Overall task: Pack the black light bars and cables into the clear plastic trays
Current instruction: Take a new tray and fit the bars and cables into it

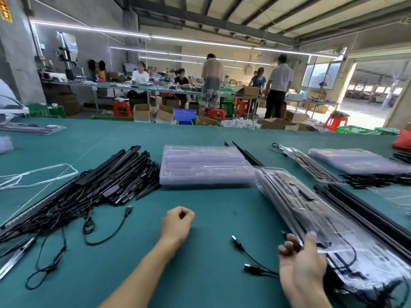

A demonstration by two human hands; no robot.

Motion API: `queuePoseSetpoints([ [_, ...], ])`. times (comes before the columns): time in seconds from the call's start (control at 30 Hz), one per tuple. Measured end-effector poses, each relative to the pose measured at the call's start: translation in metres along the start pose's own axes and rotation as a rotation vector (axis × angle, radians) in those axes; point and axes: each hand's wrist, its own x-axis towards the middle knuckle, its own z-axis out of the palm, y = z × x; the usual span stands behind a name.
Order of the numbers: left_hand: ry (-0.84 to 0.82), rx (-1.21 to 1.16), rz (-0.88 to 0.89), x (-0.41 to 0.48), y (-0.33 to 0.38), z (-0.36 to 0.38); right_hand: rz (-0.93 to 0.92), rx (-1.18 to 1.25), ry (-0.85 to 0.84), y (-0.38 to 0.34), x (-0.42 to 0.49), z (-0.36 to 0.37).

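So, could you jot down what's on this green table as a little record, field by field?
Left hand: curled, holds nothing, above green table
Right hand: grips near end of filled clear plastic tray
Left of table: pile of black light bars with cables
Centre: stack of clear plastic trays
Near right hand: loose black USB cable

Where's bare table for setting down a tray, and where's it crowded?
Free: the centre mat between the bar pile, tray stack and filled tray, around the left hand; also the strip behind the stack. Crowded: left under loose cables, right around the right hand.
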Motion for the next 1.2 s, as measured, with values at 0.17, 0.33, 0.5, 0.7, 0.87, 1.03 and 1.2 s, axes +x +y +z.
queuePoseSetpoints([
  [0.17,0.214,0.125,0.095,0.013,-0.023,-0.040,0.001,0.068,0.073,-0.009,0.004,0.003],
  [0.33,0.312,0.065,0.052,0.020,-0.038,-0.062,0.098,0.245,0.164,-0.023,0.003,0.010],
  [0.5,0.334,0.061,0.069,0.021,-0.041,-0.060,0.335,0.305,0.113,-0.008,0.003,0.017],
  [0.7,0.335,-0.004,0.047,0.026,-0.044,-0.063,0.255,0.266,0.077,0.000,0.016,0.018],
  [0.87,0.352,-0.044,0.062,0.036,-0.049,-0.060,0.113,0.305,0.148,0.003,0.020,0.019],
  [1.03,0.413,-0.190,0.135,0.060,-0.046,-0.054,0.139,0.126,0.007,0.043,0.010,0.048],
  [1.2,0.378,-0.338,0.151,0.090,-0.039,-0.040,0.022,-0.398,-0.372,0.084,0.011,0.110],
])
